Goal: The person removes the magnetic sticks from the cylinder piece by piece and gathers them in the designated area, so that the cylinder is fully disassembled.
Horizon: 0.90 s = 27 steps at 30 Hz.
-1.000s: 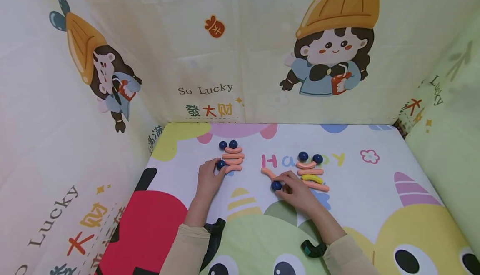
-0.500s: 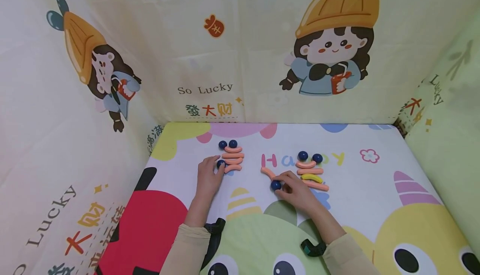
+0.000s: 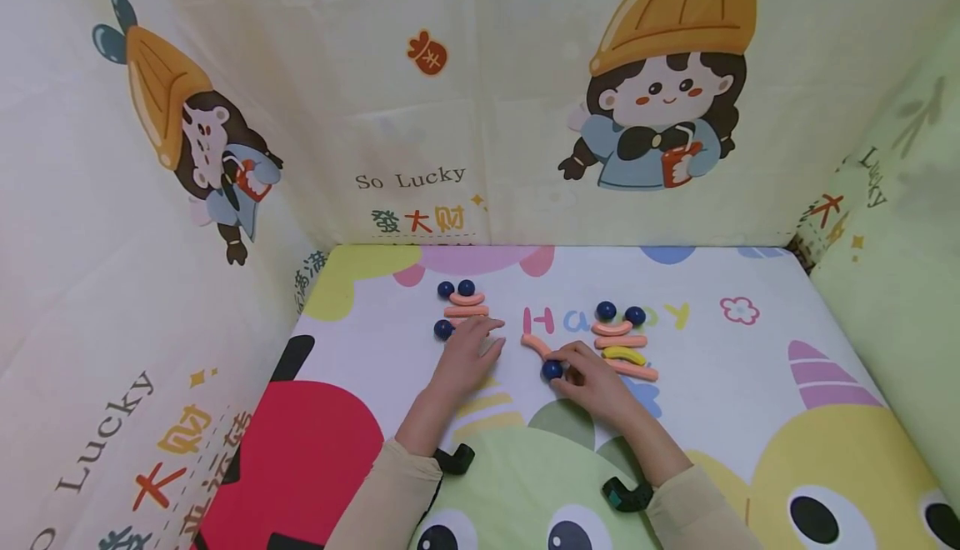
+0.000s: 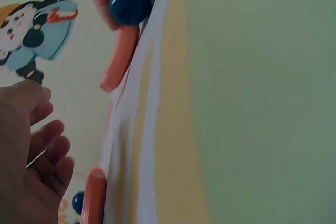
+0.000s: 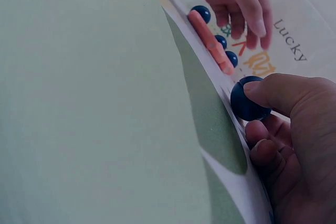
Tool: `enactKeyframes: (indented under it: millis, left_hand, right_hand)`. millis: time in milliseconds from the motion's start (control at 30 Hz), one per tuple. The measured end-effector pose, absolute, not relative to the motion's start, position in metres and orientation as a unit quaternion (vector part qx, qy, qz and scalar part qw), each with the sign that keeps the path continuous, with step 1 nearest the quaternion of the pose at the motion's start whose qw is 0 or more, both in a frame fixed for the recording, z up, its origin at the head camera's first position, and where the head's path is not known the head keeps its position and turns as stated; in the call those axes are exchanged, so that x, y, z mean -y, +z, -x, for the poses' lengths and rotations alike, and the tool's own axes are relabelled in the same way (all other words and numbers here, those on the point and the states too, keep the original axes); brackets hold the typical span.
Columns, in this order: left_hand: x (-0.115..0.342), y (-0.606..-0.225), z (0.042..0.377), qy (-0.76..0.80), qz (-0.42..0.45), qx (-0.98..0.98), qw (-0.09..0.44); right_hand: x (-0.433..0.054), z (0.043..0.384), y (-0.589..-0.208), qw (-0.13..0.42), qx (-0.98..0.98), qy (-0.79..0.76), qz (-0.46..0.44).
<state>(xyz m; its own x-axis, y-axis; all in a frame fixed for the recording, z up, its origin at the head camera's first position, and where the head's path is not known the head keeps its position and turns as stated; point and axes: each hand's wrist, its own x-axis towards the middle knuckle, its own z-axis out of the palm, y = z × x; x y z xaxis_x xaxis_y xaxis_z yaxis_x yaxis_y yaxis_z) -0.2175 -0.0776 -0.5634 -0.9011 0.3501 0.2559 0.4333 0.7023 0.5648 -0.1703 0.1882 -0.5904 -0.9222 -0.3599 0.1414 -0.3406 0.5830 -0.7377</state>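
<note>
My right hand [image 3: 592,382] pinches a dark blue ball [image 3: 552,369] between thumb and fingers, close over the table; the right wrist view shows the thumb on the ball [image 5: 249,100]. A curved pink sausage-like piece [image 3: 535,345] lies just beyond that ball. Over the near part of the left group hovers my left hand [image 3: 467,358], fingers loosely bent and holding nothing, as the left wrist view of this hand [image 4: 39,156] confirms. It partly hides the group's lower pink pieces. Another blue ball [image 3: 443,330] sits at its left, with pink pieces [image 3: 467,312] and two blue balls [image 3: 456,289] farther back.
To the right stands a similar group: two blue balls [image 3: 621,314], several pink pieces [image 3: 621,342] and a yellow banana-like piece [image 3: 624,357]. The tabletop [image 3: 697,367] has a cartoon-print cover. Printed cloth walls [image 3: 517,133] enclose the back and sides.
My left hand has let go of the blue ball at the left group's side and moved right, over its near pink pieces. The right hand stays in place with its ball.
</note>
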Motion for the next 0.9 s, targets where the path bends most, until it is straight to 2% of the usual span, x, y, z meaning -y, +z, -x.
enactKeyframes:
  millis: [167,333,733,900]
  left_hand:
    - [0.056,-0.567,0.222,-0.294,0.258,0.92,0.004]
    - [0.045,-0.572,0.229,-0.272,0.264,0.925,-0.025]
    - [0.042,-0.58,0.234,-0.266,0.261,0.928,0.002]
    - [0.043,-0.58,0.232,-0.282,0.252,0.926,-0.001]
  right_hand:
    - [-0.188,0.17,-0.59,0.008,-0.891,-0.41,0.197]
    - [-0.187,0.17,-0.59,0.015,-0.893,-0.408,0.19]
    - [-0.186,0.171,-0.588,0.021,-0.885,-0.43,0.176]
    - [-0.185,0.171,-0.588,0.033,-0.883,-0.446,0.142]
